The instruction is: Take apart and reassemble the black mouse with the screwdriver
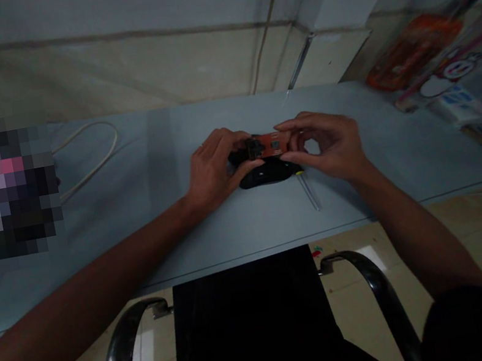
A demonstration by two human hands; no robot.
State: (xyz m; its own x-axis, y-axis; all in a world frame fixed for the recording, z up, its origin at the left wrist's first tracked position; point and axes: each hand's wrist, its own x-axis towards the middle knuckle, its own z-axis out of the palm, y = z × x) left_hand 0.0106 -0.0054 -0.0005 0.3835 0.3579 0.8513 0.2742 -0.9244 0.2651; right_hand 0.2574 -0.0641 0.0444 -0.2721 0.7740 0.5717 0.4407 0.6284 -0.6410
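Note:
Between my two hands is a small orange-red circuit board (271,145) with dark components on its left part. My left hand (218,166) is closed on the board's left end, fingers along the far edge and thumb along the near one. My right hand (328,143) pinches the right end between thumb and fingers. Just under the board lies a smooth black rounded shell (268,174), which looks like part of a computer mouse; the board and hands hide some of it. A thin clear stick-like tool with a yellow end (309,192) rests beside the shell, below my right hand.
The grey-blue table (186,240) runs along a tiled wall. A white cable (109,157) loops at the left, beside a pixelated area. An orange object (414,50) and a white-and-blue box (461,104) stand at the right. Metal chair armrests (122,351) flank my lap.

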